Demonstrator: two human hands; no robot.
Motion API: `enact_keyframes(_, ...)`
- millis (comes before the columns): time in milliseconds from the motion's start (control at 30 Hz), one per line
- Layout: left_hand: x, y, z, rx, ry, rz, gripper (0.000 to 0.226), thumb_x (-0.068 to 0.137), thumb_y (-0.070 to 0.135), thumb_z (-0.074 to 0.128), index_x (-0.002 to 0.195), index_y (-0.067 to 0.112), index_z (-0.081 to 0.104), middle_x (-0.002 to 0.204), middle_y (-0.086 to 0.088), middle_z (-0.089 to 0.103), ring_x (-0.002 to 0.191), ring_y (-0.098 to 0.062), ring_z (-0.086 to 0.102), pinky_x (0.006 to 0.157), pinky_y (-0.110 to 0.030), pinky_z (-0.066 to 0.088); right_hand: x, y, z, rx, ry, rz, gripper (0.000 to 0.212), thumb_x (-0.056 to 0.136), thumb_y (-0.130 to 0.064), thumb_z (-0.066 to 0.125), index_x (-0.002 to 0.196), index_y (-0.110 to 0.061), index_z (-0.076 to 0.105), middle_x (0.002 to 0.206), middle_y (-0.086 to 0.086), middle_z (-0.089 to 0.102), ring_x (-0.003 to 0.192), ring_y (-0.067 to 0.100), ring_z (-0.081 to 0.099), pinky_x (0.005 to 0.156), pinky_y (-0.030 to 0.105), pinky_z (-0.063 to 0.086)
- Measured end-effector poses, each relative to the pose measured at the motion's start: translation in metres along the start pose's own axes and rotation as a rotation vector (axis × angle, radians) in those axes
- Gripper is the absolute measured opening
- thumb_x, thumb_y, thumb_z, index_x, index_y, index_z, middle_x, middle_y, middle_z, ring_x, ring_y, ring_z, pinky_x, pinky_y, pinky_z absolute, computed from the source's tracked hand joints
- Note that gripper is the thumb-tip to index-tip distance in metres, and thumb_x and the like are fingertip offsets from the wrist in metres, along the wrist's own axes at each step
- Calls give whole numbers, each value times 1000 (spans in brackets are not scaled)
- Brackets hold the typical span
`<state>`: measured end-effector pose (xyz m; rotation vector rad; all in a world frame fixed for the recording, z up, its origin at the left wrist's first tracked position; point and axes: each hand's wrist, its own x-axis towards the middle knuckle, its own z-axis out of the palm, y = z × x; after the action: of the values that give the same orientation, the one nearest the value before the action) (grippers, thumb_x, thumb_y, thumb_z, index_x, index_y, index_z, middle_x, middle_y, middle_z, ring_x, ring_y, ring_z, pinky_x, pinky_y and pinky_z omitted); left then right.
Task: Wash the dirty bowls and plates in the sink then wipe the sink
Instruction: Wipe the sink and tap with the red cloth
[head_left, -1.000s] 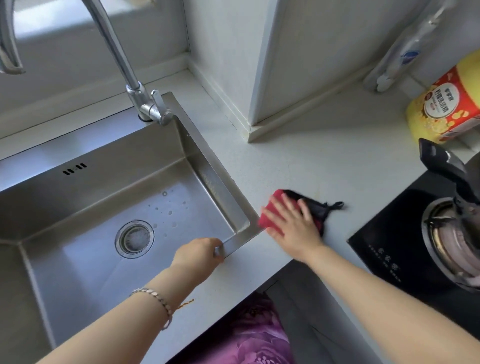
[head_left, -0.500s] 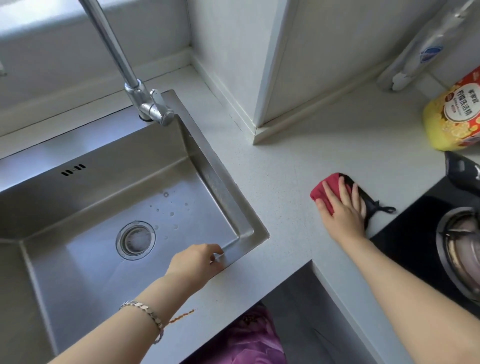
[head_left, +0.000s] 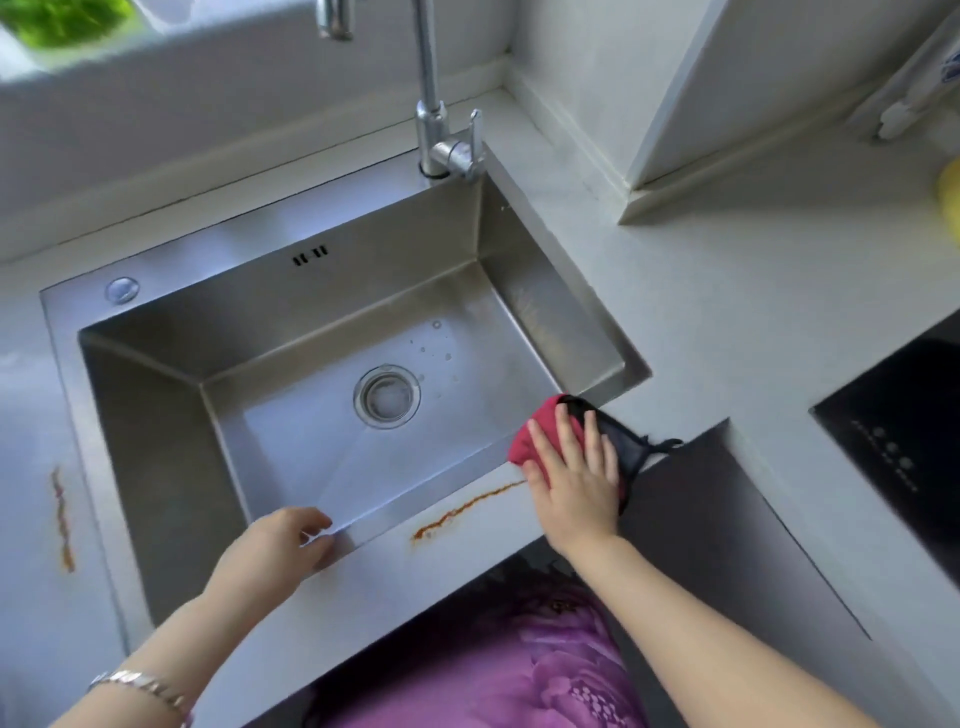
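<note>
The stainless steel sink (head_left: 545, 317) holds no dishes, only a few water drops near its drain (head_left: 387, 396). My right hand (head_left: 574, 480) presses flat on a red and black cloth (head_left: 540, 423) at the sink's front right corner, on the rim. An orange-brown streak (head_left: 467, 509) runs along the front rim just left of the cloth. My left hand (head_left: 283, 543) rests on the front rim with its fingers curled over the inner edge. No bowls or plates are in view.
A chrome faucet (head_left: 434, 130) rises at the back right of the sink. A second orange streak (head_left: 62, 519) marks the counter at the left. A black cooktop (head_left: 904, 441) lies at the right, a yellow container (head_left: 950, 197) beyond it. Greenery (head_left: 62, 21) shows top left.
My right hand slid the cloth from the counter near the cooktop back left to the sink's front right corner. The view swung left. My left hand kept its hold on the rim.
</note>
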<state>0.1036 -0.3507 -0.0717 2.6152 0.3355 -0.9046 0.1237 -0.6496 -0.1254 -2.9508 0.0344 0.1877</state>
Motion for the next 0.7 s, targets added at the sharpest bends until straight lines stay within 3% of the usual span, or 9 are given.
enact_keyframes(100,-19,-32,6,31,50,30,14,87,26,62,99,28,69,97,4,63,98,-18,60,81,-29,46,-29,-67,15,45,-11,-83,46,84,-43,37,121,-29,62,136,6,53,123,37,49,100,42,24)
enact_keyframes(200,-32,-52,9,38,153,40,14,87,22,62,97,26,71,97,4,62,97,-20,59,77,-31,46,-54,-123,22,108,-133,-213,44,85,-41,36,118,-31,63,133,1,56,123,31,50,99,37,26)
enact_keyframes(300,-43,-67,10,16,240,42,15,89,21,61,100,19,71,101,2,64,98,-21,58,75,-32,45,-49,-110,22,33,-181,-337,45,85,-42,35,117,-30,64,129,-2,59,118,26,56,93,32,28)
enact_keyframes(367,-48,-75,11,-19,262,44,16,89,19,59,99,17,72,100,2,64,97,-21,57,73,-31,45,-31,-72,15,-30,-121,-251,53,84,-46,31,125,-27,58,137,1,52,123,28,52,94,33,26)
enact_keyframes(467,-53,-90,11,-46,280,53,18,89,14,57,101,15,71,101,1,64,97,-22,57,75,-33,47,-22,-36,2,53,-142,49,71,82,-60,8,145,-33,26,157,-6,11,145,20,10,111,37,11)
enact_keyframes(533,-58,-100,10,-48,297,21,21,90,12,55,104,15,70,107,0,63,100,-24,57,78,-33,47,-29,-54,8,129,-106,210,73,79,-61,5,145,-35,23,157,-6,5,145,20,3,113,38,7)
enact_keyframes(633,-66,-116,8,-62,311,-29,26,92,11,52,113,14,67,116,-2,61,108,-25,54,84,-35,45,-52,-108,27,106,-5,183,64,85,-52,21,136,-25,47,150,7,34,136,33,34,104,49,31)
enact_keyframes(700,-73,-124,7,-97,313,-37,27,93,11,50,116,12,64,120,-3,58,114,-24,51,88,-35,43,-68,-144,38,99,4,86,54,84,-45,32,126,-23,59,138,10,50,124,35,50,94,47,43)
